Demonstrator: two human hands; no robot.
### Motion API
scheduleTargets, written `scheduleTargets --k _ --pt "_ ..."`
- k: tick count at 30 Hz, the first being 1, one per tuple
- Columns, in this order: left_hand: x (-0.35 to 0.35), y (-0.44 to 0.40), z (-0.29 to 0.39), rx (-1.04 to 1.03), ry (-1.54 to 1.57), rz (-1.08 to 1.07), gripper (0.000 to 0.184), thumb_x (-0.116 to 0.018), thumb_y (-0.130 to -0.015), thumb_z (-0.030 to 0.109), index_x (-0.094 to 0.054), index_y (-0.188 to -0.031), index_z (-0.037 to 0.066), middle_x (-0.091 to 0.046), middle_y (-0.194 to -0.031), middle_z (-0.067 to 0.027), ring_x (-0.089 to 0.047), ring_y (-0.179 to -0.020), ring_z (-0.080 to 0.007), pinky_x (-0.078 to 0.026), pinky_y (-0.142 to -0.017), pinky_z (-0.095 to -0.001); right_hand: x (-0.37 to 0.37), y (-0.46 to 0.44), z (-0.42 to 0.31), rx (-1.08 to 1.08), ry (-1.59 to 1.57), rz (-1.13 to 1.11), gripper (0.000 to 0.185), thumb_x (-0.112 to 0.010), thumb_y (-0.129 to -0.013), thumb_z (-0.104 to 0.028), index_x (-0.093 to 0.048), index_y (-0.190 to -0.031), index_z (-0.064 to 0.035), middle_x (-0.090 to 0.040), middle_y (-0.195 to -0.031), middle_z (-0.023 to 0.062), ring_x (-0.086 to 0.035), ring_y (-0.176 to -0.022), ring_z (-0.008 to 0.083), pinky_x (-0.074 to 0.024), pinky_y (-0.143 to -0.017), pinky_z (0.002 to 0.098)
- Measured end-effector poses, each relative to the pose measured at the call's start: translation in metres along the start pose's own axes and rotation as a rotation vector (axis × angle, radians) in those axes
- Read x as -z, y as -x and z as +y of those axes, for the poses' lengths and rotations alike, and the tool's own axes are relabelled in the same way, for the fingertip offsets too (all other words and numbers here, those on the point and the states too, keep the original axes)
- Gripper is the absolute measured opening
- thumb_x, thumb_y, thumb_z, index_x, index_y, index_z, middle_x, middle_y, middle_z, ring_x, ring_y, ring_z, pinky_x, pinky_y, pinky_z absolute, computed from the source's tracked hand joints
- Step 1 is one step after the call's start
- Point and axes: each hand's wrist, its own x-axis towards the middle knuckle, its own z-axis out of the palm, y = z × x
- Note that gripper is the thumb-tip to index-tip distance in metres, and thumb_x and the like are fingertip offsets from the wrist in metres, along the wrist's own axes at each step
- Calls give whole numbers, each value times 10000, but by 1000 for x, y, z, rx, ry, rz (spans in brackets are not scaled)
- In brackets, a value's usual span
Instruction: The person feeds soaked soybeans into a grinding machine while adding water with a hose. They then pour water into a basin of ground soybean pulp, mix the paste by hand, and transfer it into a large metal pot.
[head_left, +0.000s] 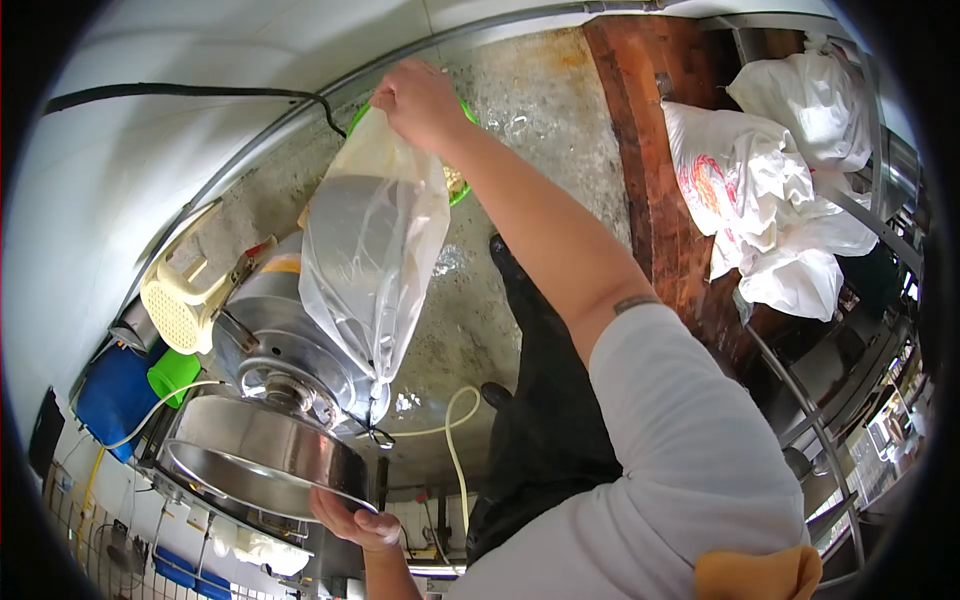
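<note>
My right hand [418, 103] is closed in a fist around one end of a clear plastic bag [375, 225]. The bag stretches down beside a metal machine [290, 310], and its other end narrows to a gathered point by the machine's edge. Behind that hand, a green-rimmed basin [458, 190] with pale yellowish contents is partly hidden. My left hand [357, 522] curls its fingers at the rim of a round stainless steel hopper [260, 440], which joins the machine. The hopper's inside shows only in part.
A cream plastic stool [180, 300] leans at the left, near a green container [175, 375] and a blue barrel [120, 395]. A pale hose [458, 440] loops on the wet floor. White sacks [745, 180] rest on reddish boards [640, 130] at right, beside metal rails [800, 420].
</note>
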Motion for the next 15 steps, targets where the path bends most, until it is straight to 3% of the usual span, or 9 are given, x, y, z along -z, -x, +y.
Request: scheduleTargets --k 5,12,14,15 --pt "0 1 -6 1 49 -27 592 -284 -1108 359 -446 -1448 -98 -529 -1368 -365 -538 -1213 -545 -414 -1030 -627 -5 4 2 -26 -215 204 132 -696 -914 -183 -739 -896 -60 -686 -974 136 -641 -1013 343 -525 -890 447" --pt "0 6 -9 -37 -1 -11 578 -282 -1109 333 -423 -1475 -91 -512 -1414 -347 -527 -1246 -542 -401 -1054 -624 -28 45 37 -97 -259 238 175 -716 -924 -212 -716 -975 -45 -678 -1046 174 -636 -1025 367 -519 -888 448" --pt "-4 6 -10 -43 22 -13 576 -283 -1108 328 -419 -1481 -90 -507 -1422 -347 -525 -1251 -541 -398 -1061 -623 -63 75 82 -220 -112 491 311 -729 -933 -284 -686 -1069 -8 -666 -1082 207 -625 -1035 407 -509 -896 477" --pt "-4 12 -16 -33 23 -22 578 -284 -1107 330 -417 -1483 -89 -502 -1431 -348 -520 -1259 -539 -394 -1067 -622 -79 100 101 -410 -74 488 394 -729 -938 -328 -656 -1136 5 -665 -1118 215 -625 -1061 403 -508 -906 484"
